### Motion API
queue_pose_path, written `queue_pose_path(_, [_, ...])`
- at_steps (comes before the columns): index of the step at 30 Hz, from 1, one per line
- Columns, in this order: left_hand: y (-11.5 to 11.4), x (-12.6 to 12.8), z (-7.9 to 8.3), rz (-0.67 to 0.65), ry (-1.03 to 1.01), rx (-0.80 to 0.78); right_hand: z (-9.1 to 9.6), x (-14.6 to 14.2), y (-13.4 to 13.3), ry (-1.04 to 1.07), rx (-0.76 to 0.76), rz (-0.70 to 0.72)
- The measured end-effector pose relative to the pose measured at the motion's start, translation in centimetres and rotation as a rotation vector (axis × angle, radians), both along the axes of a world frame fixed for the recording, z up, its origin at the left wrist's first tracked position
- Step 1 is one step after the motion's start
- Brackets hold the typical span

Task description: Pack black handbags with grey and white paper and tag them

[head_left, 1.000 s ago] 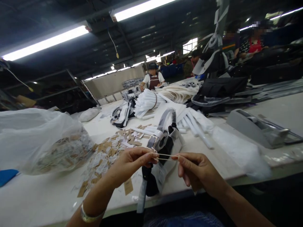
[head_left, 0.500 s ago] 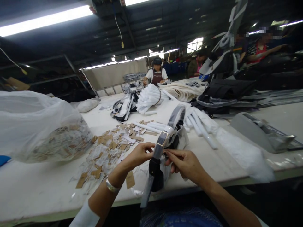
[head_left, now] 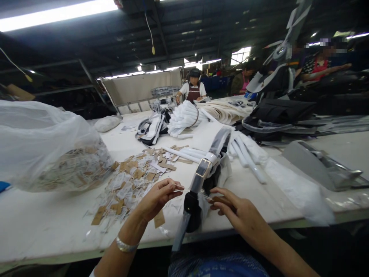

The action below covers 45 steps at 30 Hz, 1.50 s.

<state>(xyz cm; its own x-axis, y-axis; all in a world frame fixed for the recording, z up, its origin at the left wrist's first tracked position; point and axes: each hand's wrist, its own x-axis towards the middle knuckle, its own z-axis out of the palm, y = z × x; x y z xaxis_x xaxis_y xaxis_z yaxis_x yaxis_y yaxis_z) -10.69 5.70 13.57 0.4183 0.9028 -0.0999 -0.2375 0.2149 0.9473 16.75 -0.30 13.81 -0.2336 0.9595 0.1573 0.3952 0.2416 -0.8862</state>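
A dark bag strap (head_left: pixel 201 177) wrapped in clear film, with a gold buckle (head_left: pixel 203 168), stands up at the table's front edge between my hands. My left hand (head_left: pixel 163 196) is on its left side, thumb and fingers pinched on a thin pale string (head_left: pixel 178 186). On the other side my right hand (head_left: pixel 245 215) grips a brown hang tag (head_left: pixel 223 201) between thumb and fingers. String shows on both sides of the strap; the part at the strap itself is hard to make out. Black and pale parts of the bag (head_left: pixel 220 169) show behind the strap.
Loose tags and strings (head_left: pixel 127 184) lie in a heap to the left, beside a clear plastic sack (head_left: pixel 52 154) of more. White tubes (head_left: pixel 249 159) and a grey tape dispenser (head_left: pixel 319 165) are to the right. A person (head_left: pixel 193 88) sits across the table (head_left: pixel 57 227).
My hands have moved apart from the strap, the left one leftward and the right one rightward. The string now stretches out between them, and the brown tag shows in my right hand.
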Motion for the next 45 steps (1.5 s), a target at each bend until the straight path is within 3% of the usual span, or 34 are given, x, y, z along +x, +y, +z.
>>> queue_pose_path(4, [-2.0,0.6,-0.8,0.049,-0.272,0.009,-0.2,-0.1,-1.4,-0.082,0.271,-0.13])
queue_pose_path(8, [-2.8,1.8,-0.2,0.091,-0.231,0.142,0.9,-0.9,-1.7,0.007,0.447,-0.185])
queue_pose_path(10, [-2.8,2.3,0.2,0.124,-0.135,0.185,1.5,-1.5,-1.5,0.096,0.394,-0.141])
queue_pose_path(15, [-2.4,3.5,0.6,0.213,0.056,0.244,2.1,-3.4,0.1,0.483,0.096,-0.063])
queue_pose_path(18, [-2.1,3.8,1.0,0.228,0.152,0.266,2.5,-3.9,1.0,0.605,0.028,0.008])
queue_pose_path(21, [-2.0,3.9,1.7,0.223,0.182,0.31,3.1,-3.8,1.4,0.503,0.105,0.027])
queue_pose_path(25, [-2.1,3.6,2.8,0.178,0.093,0.378,3.5,-3.5,1.5,0.219,0.325,-0.002])
queue_pose_path(28, [-2.4,3.6,3.9,0.113,0.092,0.381,3.8,-3.9,1.4,0.088,0.334,-0.008])
queue_pose_path(34, [-3.8,4.9,6.3,0.182,0.354,0.715,5.1,-4.6,1.8,-0.101,0.356,-0.001])
queue_pose_path(38, [-4.8,5.4,7.0,0.288,0.562,0.886,5.2,-4.6,2.1,-0.059,0.366,0.033])
queue_pose_path(42, [-6.0,4.9,6.2,0.421,0.654,1.028,5.0,-4.2,1.5,0.132,0.228,0.077])
queue_pose_path(45, [-7.1,4.3,5.0,0.579,0.633,0.973,4.6,-3.6,0.9,0.329,0.109,0.076])
